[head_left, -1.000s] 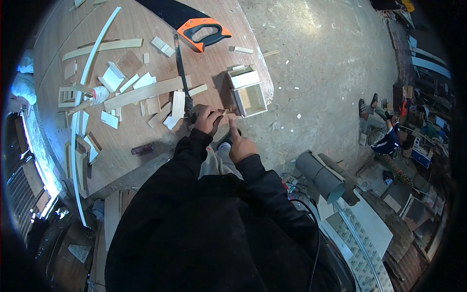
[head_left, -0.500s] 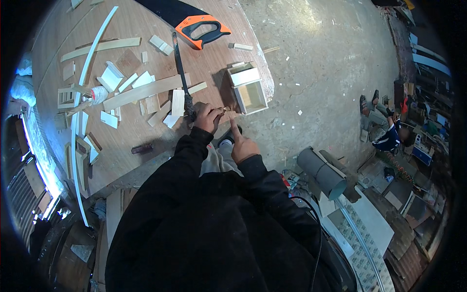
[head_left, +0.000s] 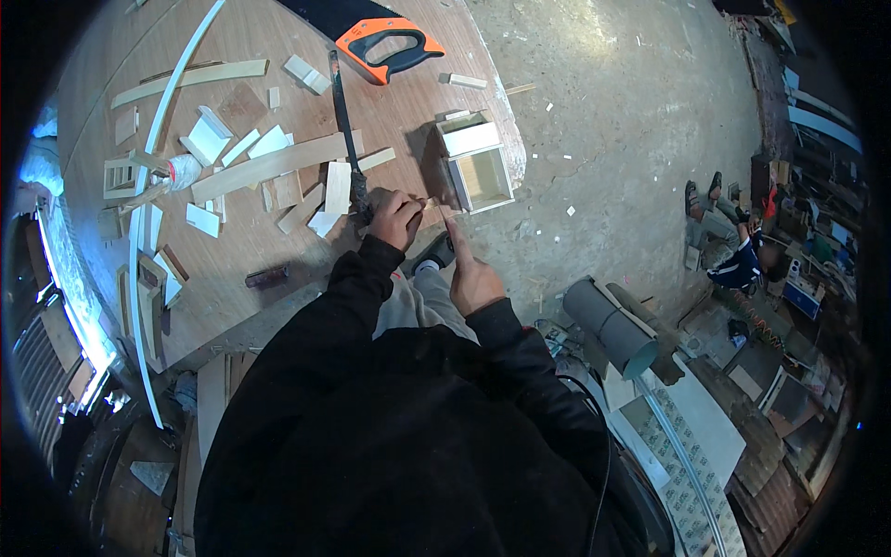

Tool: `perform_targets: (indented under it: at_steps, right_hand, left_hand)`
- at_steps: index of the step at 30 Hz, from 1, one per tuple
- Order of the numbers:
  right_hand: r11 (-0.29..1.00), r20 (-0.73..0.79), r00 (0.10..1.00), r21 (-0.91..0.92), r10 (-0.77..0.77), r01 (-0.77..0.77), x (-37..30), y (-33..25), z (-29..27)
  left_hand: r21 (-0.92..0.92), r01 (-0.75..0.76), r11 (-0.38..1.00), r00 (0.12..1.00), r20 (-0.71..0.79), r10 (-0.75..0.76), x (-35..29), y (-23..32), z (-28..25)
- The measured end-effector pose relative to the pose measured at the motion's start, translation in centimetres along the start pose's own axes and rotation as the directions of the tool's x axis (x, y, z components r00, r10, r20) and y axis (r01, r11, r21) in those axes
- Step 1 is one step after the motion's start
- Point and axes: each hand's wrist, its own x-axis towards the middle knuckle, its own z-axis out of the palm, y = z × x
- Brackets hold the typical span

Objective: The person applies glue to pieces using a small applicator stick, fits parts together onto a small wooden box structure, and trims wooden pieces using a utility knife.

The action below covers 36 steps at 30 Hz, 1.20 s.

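My left hand [head_left: 395, 221] is closed on a small thin piece of wood [head_left: 432, 216] over the table's near right edge. My right hand [head_left: 475, 281] lays its outstretched index finger against the right end of that piece; its other fingers are folded in. Just beyond the fingers stands a small open box [head_left: 489, 179] of pale wood with a white strip across it. Left of my left hand lies a long, narrow dark tool [head_left: 342, 111], its wrapped-looking handle toward me. What kind it is, I cannot tell.
A handsaw with an orange and black handle [head_left: 357, 39] lies at the table's far side. Several wood offcuts [head_left: 278, 167], a roll of string [head_left: 185, 170] and a long pale strip [head_left: 176, 79] cover the left. A grey roll [head_left: 608, 320] stands right; another person [head_left: 740, 260] sits beyond.
The view has shifted slightly. Both hands stay at the same piece of wood, the right index finger still against its end; little else differs.
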Motion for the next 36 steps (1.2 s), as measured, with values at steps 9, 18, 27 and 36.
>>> perform_targets:
  at_steps: [9,18,27,36]
  right_hand:
    - [0.999,0.036,0.998,0.006,0.048,-0.048,1.1,0.0,1.3]
    - [0.999,0.049,0.997,0.001,0.055,-0.055,1.3,0.0,1.5]
    - [0.99,0.042,0.991,-0.078,0.124,-0.12,1.3,-1.3,1.8]
    - [0.987,0.052,0.987,-0.064,0.15,-0.146,1.1,-1.5,1.8]
  left_hand:
    - [0.053,-0.041,0.998,0.999,-0.033,0.043,0.1,0.2,0.0]
    - [0.086,-0.029,0.996,0.999,-0.013,0.03,0.0,0.2,-0.1]
    - [0.056,-0.03,0.998,0.999,-0.024,0.032,0.0,0.3,0.0]
    - [0.054,-0.005,0.999,1.0,-0.026,0.006,-0.1,0.3,0.3]
